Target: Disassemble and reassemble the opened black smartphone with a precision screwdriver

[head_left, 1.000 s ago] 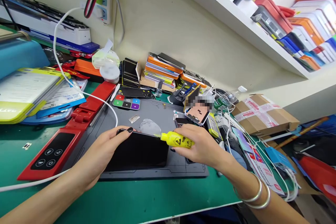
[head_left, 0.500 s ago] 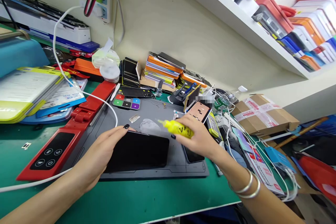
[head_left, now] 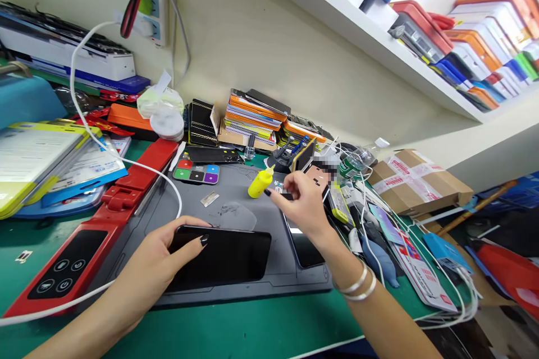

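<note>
My left hand grips the left end of a black phone, thumb on top of its dark face and fingers behind the edge. The phone lies over a grey work mat. A small yellow squeeze bottle with a pale nozzle stands upright, slightly tilted, on the mat. Just right of it is my right hand, fingers loosely curled, thumb and forefinger apart, nothing between them. Its thumb tip is close to the bottle; whether it touches, I cannot tell. A translucent patch lies behind the phone.
A second phone rests under my right wrist. At left lies a red device with touch buttons, a white cable crossing it. A coloured button pad, stacked cases, and a taped carton stand further back.
My right hand has set the yellow bottle upright on the mat and let go of it. My left thumb has moved onto the phone's face, and the phone's near edge looks slightly raised.
</note>
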### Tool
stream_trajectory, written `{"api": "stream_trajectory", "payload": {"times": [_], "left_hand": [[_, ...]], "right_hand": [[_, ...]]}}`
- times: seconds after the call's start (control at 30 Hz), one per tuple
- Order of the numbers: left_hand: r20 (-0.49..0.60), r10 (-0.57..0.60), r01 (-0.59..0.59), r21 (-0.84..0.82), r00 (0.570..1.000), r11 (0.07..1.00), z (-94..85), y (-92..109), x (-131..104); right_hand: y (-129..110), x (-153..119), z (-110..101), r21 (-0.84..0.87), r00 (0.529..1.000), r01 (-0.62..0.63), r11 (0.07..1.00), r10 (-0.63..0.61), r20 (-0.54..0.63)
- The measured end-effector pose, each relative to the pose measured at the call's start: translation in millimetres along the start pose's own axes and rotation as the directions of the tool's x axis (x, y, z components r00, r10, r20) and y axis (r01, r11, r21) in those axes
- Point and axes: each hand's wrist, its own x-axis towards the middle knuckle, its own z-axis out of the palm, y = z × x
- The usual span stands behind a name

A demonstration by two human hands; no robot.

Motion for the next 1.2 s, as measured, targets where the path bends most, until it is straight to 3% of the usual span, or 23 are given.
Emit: {"api": "stream_trajectory", "payload": {"times": [0.07,0.17,0.27,0.33,0.4,0.53,0.63,0.8,1.2], "left_hand": [[0.022,0.061,-0.062,0.046,0.998,0.997,0.5,-1.9,1.1],[-0.004,0.194,-0.192,0.129,0.981,0.973,4.4,-3.7,-0.6],[-0.035,0.293,-0.286,0.14,0.955,0.948,9.5,-4.7,-4.6],[-0.007,0.36,-0.354,0.152,0.933,0.923,11.6,-5.2,-5.6],[0.013,0.396,-0.392,0.176,0.918,0.903,12.4,-5.5,-4.3],[0.011,0.373,-0.369,0.171,0.928,0.913,12.7,-5.6,0.7],[0.028,0.378,-0.378,0.118,0.925,0.918,12.9,-5.4,2.6],[0.051,0.375,-0.378,0.075,0.926,0.923,12.3,-5.1,3.9],[0.05,0.356,-0.359,0.055,0.933,0.932,10.2,-0.5,6.0]], "right_hand": [[-15.2,-4.2,-5.8,0.054,0.968,0.105,0.993,-0.115,0.221],[-32.6,0.9,-1.8,0.172,0.813,0.215,0.961,-0.274,0.514],[-43.3,9.3,6.6,0.275,0.653,0.285,0.918,-0.396,0.645],[-49.1,11.2,9.4,0.29,0.604,0.329,0.899,-0.436,0.667],[-53.7,9.5,10.2,0.241,0.6,0.395,0.887,-0.447,0.663],[-55.2,2.2,12.0,0.083,0.624,0.561,0.824,-0.487,0.611],[-49.7,0.5,16.3,0.061,0.615,0.63,0.774,-0.546,0.569],[-43.1,2.1,27.3,0.094,0.604,0.649,0.755,-0.586,0.54],[-54.0,8.3,43.9,0.123,0.612,0.689,0.714,-0.664,0.429]]}}
